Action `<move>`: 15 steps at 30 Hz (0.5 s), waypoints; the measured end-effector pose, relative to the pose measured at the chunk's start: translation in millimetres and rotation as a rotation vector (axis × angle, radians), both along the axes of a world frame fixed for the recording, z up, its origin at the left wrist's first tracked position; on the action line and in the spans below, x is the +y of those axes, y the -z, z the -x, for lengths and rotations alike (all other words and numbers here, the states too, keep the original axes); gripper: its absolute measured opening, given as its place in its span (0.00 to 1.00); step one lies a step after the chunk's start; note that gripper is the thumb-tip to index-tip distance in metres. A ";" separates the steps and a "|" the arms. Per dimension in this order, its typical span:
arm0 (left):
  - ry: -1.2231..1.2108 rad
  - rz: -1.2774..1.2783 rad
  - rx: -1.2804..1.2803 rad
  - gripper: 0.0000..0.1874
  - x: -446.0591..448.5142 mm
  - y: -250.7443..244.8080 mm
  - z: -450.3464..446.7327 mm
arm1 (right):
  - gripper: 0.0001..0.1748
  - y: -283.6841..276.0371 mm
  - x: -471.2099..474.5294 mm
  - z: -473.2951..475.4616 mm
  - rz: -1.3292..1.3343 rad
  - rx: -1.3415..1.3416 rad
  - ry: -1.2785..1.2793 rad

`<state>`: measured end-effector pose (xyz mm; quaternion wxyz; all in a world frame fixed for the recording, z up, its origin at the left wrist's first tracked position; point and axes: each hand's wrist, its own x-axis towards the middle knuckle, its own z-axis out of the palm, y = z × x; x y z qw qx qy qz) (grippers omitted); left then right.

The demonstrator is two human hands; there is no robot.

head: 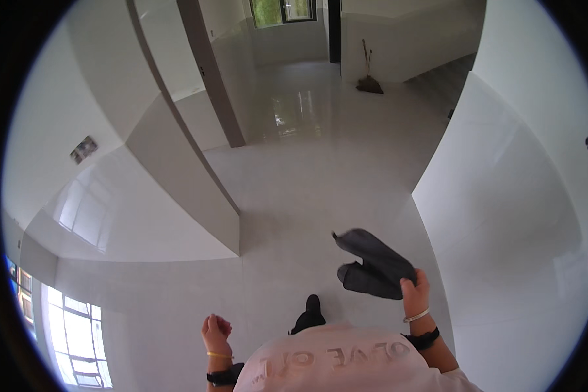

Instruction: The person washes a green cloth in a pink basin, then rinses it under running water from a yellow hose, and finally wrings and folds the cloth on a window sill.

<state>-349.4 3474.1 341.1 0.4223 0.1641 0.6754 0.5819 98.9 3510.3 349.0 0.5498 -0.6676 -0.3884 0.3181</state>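
My right hand (415,291) grips one end of a dark, limp piece of fabric (372,267). Its other end splits into two rounded flaps that stick out to the left over the floor. I cannot tell exactly what kind of item it is. Low on the left, my left hand (216,330) hangs beside my body with its fingers curled in, and nothing shows in it. Between the hands, one black shoe (313,305) is on the glossy grey floor (294,196).
A white-and-grey wall corner (225,240) juts in from the left; another wall (495,196) runs close along my right. Ahead is a dark door frame (215,83). A broom (369,84) leans at the far wall, near dark stairs (441,73). Windows (81,338) are at lower left.
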 end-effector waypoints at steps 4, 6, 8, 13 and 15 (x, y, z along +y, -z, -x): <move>0.121 -0.042 -0.113 0.14 172.1 -4.7 -22.8 | 0.13 0.5 83.0 -12.9 -0.050 0.128 0.306; 0.283 -0.130 -0.063 0.14 269.3 -16.6 -54.0 | 0.14 -0.5 130.7 -32.3 -0.026 0.083 0.366; 0.500 -0.229 0.044 0.12 355.3 -33.7 -87.7 | 0.15 2.2 170.2 -49.1 0.021 0.035 0.387; 0.651 -0.676 1.195 0.27 557.9 -83.8 -154.9 | 0.15 40.3 316.6 -85.4 0.089 -0.048 0.509; 0.558 -0.556 1.429 0.38 622.4 -111.9 -162.7 | 0.15 47.5 388.1 -105.3 0.111 -0.094 0.529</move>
